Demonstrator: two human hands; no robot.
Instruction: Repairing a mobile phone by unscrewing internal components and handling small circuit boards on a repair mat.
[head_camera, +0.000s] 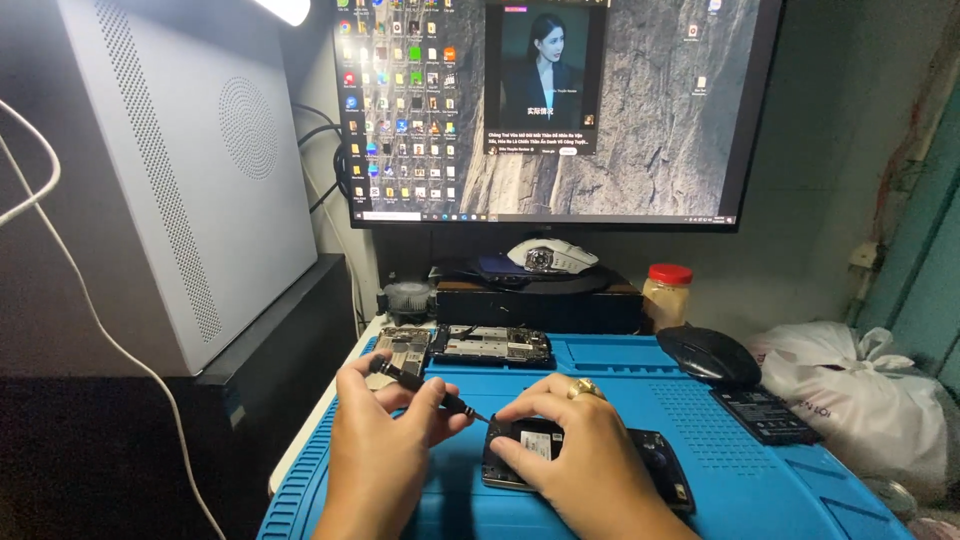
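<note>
I take the opened phone (590, 465) as my landmark: it lies flat on the blue mat (760, 470), its long axis running from near the mat's middle down toward the lower right, back cover off and dark insides showing. My right hand (590, 450) rests on top of it, fingers curled and pressing down over its upper-left end, a gold ring on one finger, so it pins the phone rather than grasping it. My left hand (385, 450) sits just left of the phone with its fingers closed around a black screwdriver (425, 390). The screwdriver slants down and to the right, handle up behind my knuckles, tip meeting the phone's upper-left corner just beside my right fingertips. So the tool comes at the phone from the left, across its short side. Behind the phone lie two stripped phone frames (465, 345); right of it, a black mouse (708, 355) and a flat battery (765, 415)
</note>
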